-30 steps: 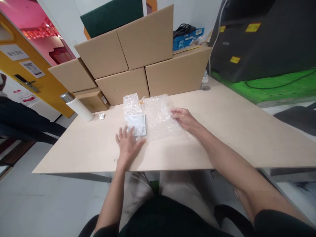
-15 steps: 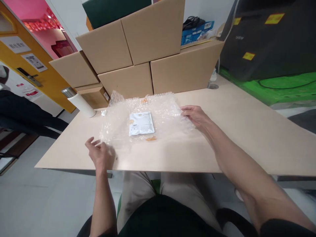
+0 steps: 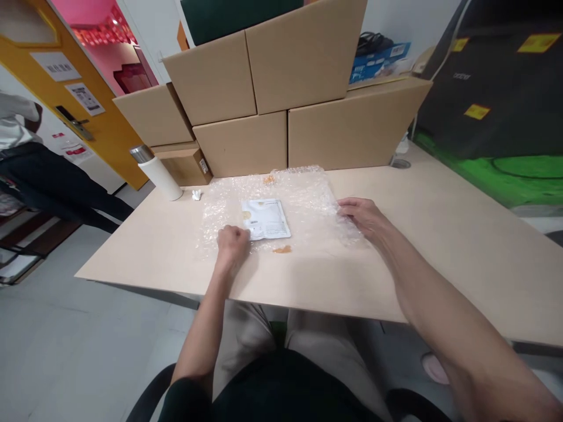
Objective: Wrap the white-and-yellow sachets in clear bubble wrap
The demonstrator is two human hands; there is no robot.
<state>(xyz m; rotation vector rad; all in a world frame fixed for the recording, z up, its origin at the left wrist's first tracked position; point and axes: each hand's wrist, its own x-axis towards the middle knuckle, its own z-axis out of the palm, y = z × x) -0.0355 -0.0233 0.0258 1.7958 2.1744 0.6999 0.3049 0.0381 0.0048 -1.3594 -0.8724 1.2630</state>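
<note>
A white printed packet (image 3: 267, 219) lies flat on a spread sheet of clear bubble wrap (image 3: 308, 199) on the light wooden table. Closed at the packet's lower left corner, my left hand (image 3: 233, 241) pinches its edge. My right hand (image 3: 363, 217) grips the right edge of the bubble wrap between thumb and fingers. Pieces of orange-brown tape (image 3: 282, 249) show at the near and far edges of the wrap.
Cardboard boxes (image 3: 240, 146) are stacked along the back of the table (image 3: 440, 234). A white bottle with a metal cap (image 3: 162, 179) and a crumpled white scrap (image 3: 196, 194) stand at the left. Beyond the table's left side is a person (image 3: 53, 176).
My left hand has moved right, from the table beside the wrap to the packet's corner, and its fingers have closed. My right hand keeps its place on the wrap. The view has shifted left.
</note>
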